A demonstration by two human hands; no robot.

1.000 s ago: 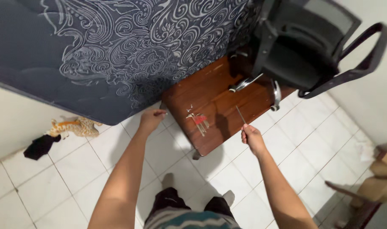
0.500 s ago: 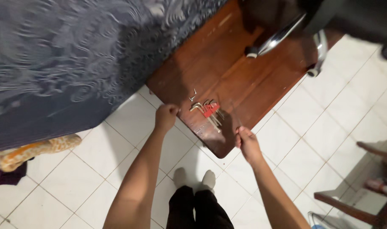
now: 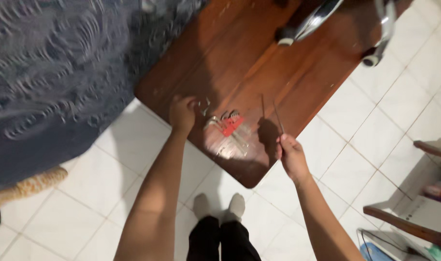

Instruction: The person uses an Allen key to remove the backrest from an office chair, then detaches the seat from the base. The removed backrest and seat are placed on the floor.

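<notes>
Head view: right hand (image 3: 292, 157) fingers pinch a thin rod (image 3: 278, 117) — left hand (image 3: 182, 112) fingers curled on wooden board (image 3: 239, 58).

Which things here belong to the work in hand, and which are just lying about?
In hand:
- right hand holding a thin metal rod
- left hand by small metal parts
- red-holdered hex key set
- wooden board

Lying about:
- patterned mattress
- chair base
- orange toy

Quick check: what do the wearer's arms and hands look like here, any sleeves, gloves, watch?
Both forearms are bare from the frame's bottom edge up, no sleeves in view. The left hand and right hand wear no gloves. No watch, band or ring is visible on either wrist, though blur limits fine detail. No cables or markings show.
</notes>
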